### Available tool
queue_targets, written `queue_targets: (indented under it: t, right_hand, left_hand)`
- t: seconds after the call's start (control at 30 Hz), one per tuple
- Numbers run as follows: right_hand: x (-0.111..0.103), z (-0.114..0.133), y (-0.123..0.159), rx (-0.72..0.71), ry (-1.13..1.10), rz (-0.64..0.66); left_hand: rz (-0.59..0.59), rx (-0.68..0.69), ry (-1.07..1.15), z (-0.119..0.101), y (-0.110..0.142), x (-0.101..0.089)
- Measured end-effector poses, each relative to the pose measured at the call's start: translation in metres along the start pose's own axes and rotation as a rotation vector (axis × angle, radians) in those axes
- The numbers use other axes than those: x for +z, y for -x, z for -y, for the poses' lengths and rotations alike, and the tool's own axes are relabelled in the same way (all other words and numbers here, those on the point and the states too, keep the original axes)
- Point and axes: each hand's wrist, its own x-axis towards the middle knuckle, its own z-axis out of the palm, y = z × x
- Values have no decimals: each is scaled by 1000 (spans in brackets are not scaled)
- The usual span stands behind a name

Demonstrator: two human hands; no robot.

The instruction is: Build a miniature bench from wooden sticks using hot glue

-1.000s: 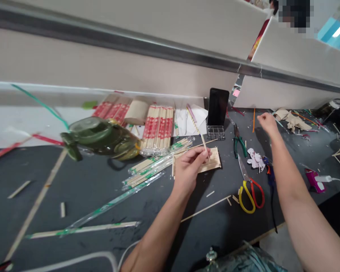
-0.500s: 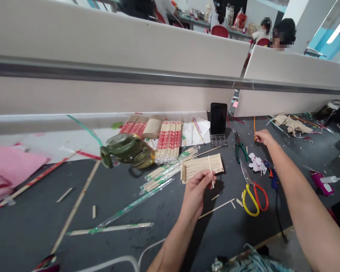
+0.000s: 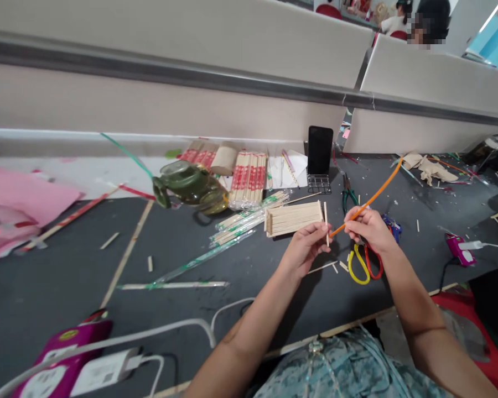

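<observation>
Between the thumb and fingers of my left hand [image 3: 307, 247] is a short pale wooden stick [image 3: 326, 213], held upright. My right hand [image 3: 369, 228] pinches a long, thin, slightly bent orange strip [image 3: 379, 193]. The strip's lower end meets or nearly meets the wooden stick; I cannot tell if they touch. Just behind my left hand lies a small raft-like panel of wooden sticks [image 3: 292, 220] with raised end pieces. Scissors with yellow and red handles [image 3: 359, 268] lie below my right hand, their blades hidden. Green-handled pliers [image 3: 348, 196] are partly covered behind it.
A phone [image 3: 320, 150] stands on a wire rack. Wrapped chopsticks [image 3: 249, 177], loose sticks in plastic [image 3: 249, 218] and a green bottle-like object [image 3: 191, 185] are to the left. A blue glue gun [image 3: 393, 228] lies right. Purple power strips [image 3: 460, 250] and white cables [image 3: 161, 327] flank the work area.
My right hand has come in from the far right with the orange strip, up to the wooden stick in my left hand. The view has tilted down.
</observation>
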Motion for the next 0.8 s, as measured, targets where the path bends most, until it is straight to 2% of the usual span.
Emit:
queue_targets:
  t: [0.13,0.23,0.37,0.5,0.8]
  right_hand:
    - [10,7,-1,16,146,132]
    - [11,6,-4,14,203,167]
    - [15,2,-5,-37,193,120]
    - [19,2,-3,-34,183,135]
    - [21,-4,-1,-59,90,23]
  left_hand:
    - [31,-20,-26,-1,11,-3]
    - [31,-38,-66,0,18,-2]
    - [28,-44,-94,1,20,-1]
    - [34,-33,-95,1,20,1]
    - [45,-91,-62,-1,21,2]
